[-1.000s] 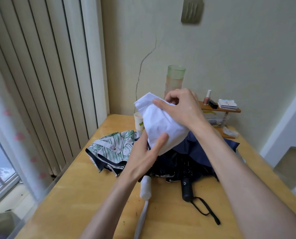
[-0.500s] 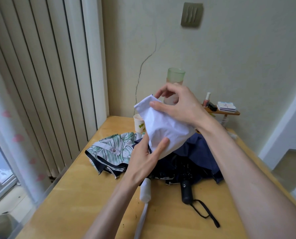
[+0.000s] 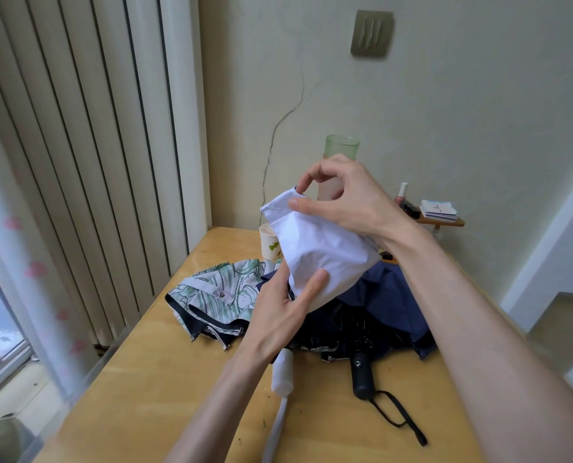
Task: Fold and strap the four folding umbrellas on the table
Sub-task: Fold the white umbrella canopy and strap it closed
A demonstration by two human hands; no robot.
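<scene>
White umbrella [image 3: 321, 255] is up off the table [image 3: 178, 396], held betw. both hands over the pile. Canopy bunched, not rolled, no strap seen closed.

L hand [image 3: 285, 315] grips the lower canopy, thumb pressed on the cloth; white handle [image 3: 282, 375] sticks out below the wrist. R hand [image 3: 348, 198] is at the top hem, thumb + forefinger pinching the edge, other fingers curled.

Leaf-print umbrella [image 3: 218, 295] and navy umbrella [image 3: 392, 305] lie crumpled on the table, black handle [image 3: 361, 375] toward viewer. 4th not made out separately, maybe the dark cloth under the navy.

Judgement: 0 of 4 done. 1st is mid-fold, and pleats, roll + strap are still to do.
</scene>
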